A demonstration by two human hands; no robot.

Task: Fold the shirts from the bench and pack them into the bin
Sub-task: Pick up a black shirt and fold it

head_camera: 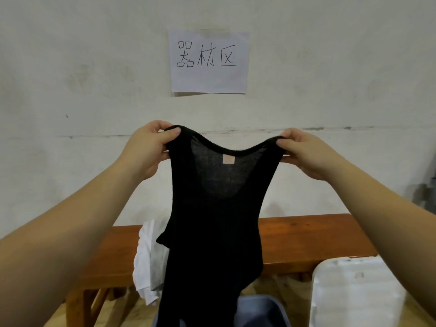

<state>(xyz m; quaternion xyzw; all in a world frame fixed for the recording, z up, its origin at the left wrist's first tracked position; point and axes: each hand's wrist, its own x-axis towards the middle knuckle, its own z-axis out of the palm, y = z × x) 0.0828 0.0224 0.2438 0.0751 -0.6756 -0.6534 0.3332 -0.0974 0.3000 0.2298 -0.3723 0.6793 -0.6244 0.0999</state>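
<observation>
A black tank top (217, 232) hangs in the air, held up by its two shoulder straps. The left hand (146, 149) pinches the left strap between thumb and curled fingers; the right hand (306, 154) pinches the right strap the same way. The neckline sags in a curve between the hands, with a small pale label (228, 159) just under it. The top's body falls straight down below the hands. Below and behind it stands a brown wooden table (306, 237), with a white shirt (147, 260) draped over its front edge, below the left hand. A grey-blue bin (266, 310) sits under the top's hem. A white lid (354, 291) lies below the right hand. Beyond the hands, a whitish wall carries a paper sign (208, 61) with handwritten characters.
</observation>
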